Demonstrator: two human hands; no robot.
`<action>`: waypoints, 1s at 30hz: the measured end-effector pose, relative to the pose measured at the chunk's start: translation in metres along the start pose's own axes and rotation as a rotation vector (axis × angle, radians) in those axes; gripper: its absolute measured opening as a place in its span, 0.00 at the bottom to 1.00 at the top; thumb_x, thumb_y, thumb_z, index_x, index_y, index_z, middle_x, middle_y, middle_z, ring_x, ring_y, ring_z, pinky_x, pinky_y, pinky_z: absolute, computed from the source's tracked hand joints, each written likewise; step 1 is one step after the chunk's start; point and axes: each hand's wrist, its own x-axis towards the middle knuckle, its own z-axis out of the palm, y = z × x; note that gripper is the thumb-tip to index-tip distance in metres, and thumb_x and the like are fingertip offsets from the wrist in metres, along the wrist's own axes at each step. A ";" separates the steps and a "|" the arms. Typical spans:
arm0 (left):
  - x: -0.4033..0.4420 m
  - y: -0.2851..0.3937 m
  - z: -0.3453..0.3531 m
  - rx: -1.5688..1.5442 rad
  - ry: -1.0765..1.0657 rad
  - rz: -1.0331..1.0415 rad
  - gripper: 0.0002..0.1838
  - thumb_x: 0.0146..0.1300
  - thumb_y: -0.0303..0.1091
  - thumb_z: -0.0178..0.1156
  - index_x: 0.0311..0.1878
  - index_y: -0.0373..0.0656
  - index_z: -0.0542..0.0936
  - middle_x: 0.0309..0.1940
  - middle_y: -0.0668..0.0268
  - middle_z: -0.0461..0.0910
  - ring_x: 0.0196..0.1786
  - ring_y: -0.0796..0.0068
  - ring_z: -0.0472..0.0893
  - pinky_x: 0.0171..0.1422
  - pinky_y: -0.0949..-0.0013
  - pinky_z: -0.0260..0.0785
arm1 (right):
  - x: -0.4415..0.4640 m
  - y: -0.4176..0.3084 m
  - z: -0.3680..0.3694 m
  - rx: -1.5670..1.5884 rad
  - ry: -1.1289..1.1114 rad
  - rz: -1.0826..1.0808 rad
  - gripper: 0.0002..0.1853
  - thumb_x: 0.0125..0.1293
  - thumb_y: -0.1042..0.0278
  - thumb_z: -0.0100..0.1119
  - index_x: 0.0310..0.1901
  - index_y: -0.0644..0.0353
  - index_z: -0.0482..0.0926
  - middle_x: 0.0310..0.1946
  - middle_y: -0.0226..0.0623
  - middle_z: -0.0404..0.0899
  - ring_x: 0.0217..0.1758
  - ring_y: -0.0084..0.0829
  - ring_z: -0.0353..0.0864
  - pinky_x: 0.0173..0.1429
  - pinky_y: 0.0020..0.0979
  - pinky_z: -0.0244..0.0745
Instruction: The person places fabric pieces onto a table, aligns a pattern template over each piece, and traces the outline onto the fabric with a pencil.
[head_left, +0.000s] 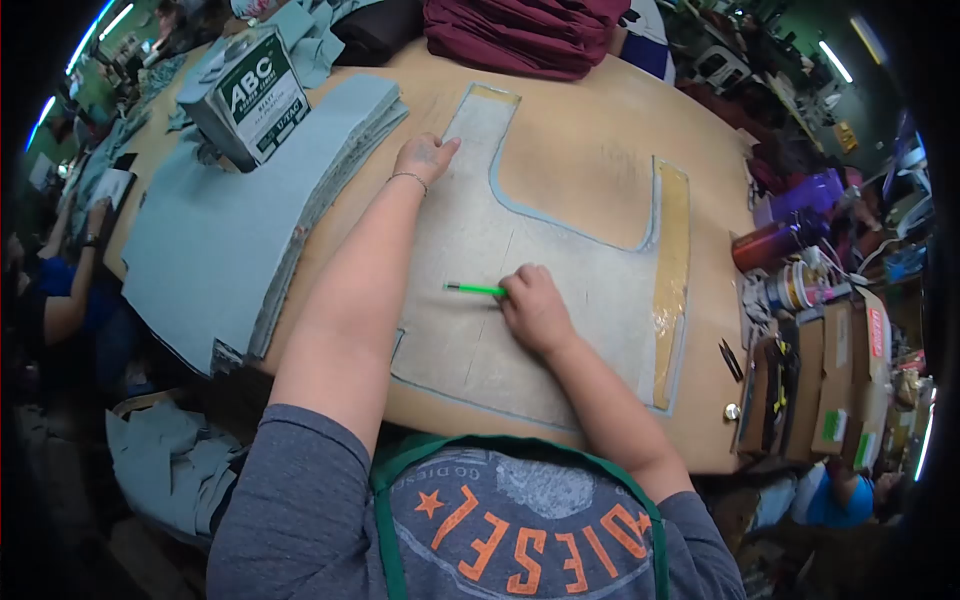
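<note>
A large grey flat template (450, 330) with a U-shaped cutout lies on the table, and a thin blue-grey edge of fabric shows around it. At the upper left edge of the template is my left hand (425, 158), its thumb reaching onto the board and its other fingers curled and partly hidden. My right hand (540, 308) rests over the middle of the template, closed around a green pencil (474, 288). The pencil lies nearly level, its dark end pointing left. Shiny tan tape (668, 290) runs down the template's right strip.
Left stands a thick stack of blue-grey fabric (220, 240) with an ABC tin (250, 100) on it. Folded maroon cloth (520, 35) sits at the back. Along the right edge are tweezers (731, 360), a red-purple bottle (775, 242) and cardboard boxes (835, 370). A co-worker's arm (75, 290) appears far left.
</note>
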 end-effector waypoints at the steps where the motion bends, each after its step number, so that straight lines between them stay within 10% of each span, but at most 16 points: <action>1: 0.007 0.005 0.002 -0.003 0.013 -0.034 0.27 0.53 0.55 0.53 0.38 0.37 0.79 0.39 0.50 0.78 0.45 0.55 0.76 0.52 0.62 0.65 | -0.003 -0.001 0.003 0.002 0.017 -0.011 0.07 0.44 0.73 0.57 0.27 0.59 0.71 0.29 0.40 0.67 0.35 0.41 0.68 0.38 0.38 0.68; 12: 0.148 0.036 0.045 0.201 -0.003 -0.166 0.39 0.48 0.59 0.58 0.47 0.26 0.73 0.46 0.45 0.74 0.50 0.53 0.74 0.54 0.63 0.65 | -0.002 0.012 -0.010 0.218 -0.006 0.025 0.06 0.44 0.71 0.56 0.25 0.58 0.70 0.26 0.36 0.65 0.32 0.35 0.68 0.31 0.31 0.70; 21: 0.193 0.049 0.049 -0.299 -0.066 -0.387 0.25 0.46 0.35 0.68 0.46 0.34 0.74 0.41 0.56 0.77 0.41 0.66 0.78 0.48 0.68 0.68 | 0.001 0.014 -0.008 0.249 -0.008 0.084 0.06 0.44 0.72 0.54 0.26 0.58 0.70 0.24 0.33 0.64 0.30 0.32 0.67 0.28 0.28 0.70; 30: 0.224 0.033 0.065 -0.015 -0.029 -0.103 0.38 0.41 0.33 0.70 0.57 0.34 0.66 0.50 0.50 0.72 0.48 0.64 0.76 0.53 0.70 0.66 | 0.004 0.014 -0.010 0.249 -0.039 0.103 0.07 0.44 0.71 0.55 0.28 0.58 0.72 0.24 0.32 0.63 0.29 0.30 0.67 0.29 0.28 0.68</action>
